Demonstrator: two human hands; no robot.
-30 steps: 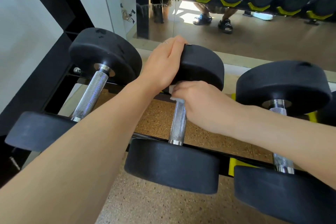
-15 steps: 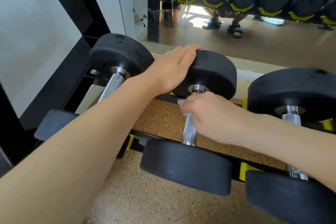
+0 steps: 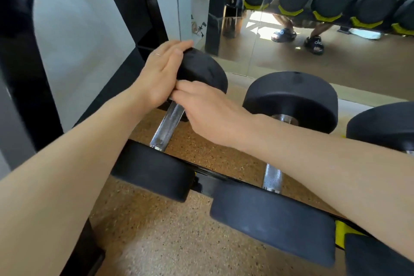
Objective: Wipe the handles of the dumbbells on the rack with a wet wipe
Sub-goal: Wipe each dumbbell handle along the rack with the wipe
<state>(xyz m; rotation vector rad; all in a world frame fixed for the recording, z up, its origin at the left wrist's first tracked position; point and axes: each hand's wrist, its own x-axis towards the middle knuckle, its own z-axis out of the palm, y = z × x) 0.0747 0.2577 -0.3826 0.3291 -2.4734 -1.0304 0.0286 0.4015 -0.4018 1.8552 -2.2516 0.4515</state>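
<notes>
Black dumbbells with knurled steel handles lie across a black rack (image 3: 208, 180). My left hand (image 3: 161, 74) rests with straight fingers on the far head (image 3: 201, 71) of the leftmost dumbbell. My right hand (image 3: 208, 112) curls its fingers around the top of that dumbbell's handle (image 3: 167, 126). The wet wipe seen in that hand earlier is hidden under it now. Below my right hand the handle is bare down to the near head (image 3: 154, 175).
A second dumbbell (image 3: 291, 101) lies just to the right, its handle (image 3: 272, 177) partly under my right forearm. A third head (image 3: 380, 121) shows at the right edge. A black frame post (image 3: 26, 87) stands at left. A wall mirror (image 3: 313, 51) lies behind.
Both hands have left the middle dumbbell and now sit on the one at the left end. The white wipe, visible before, is covered by my right hand. The view swung left.
</notes>
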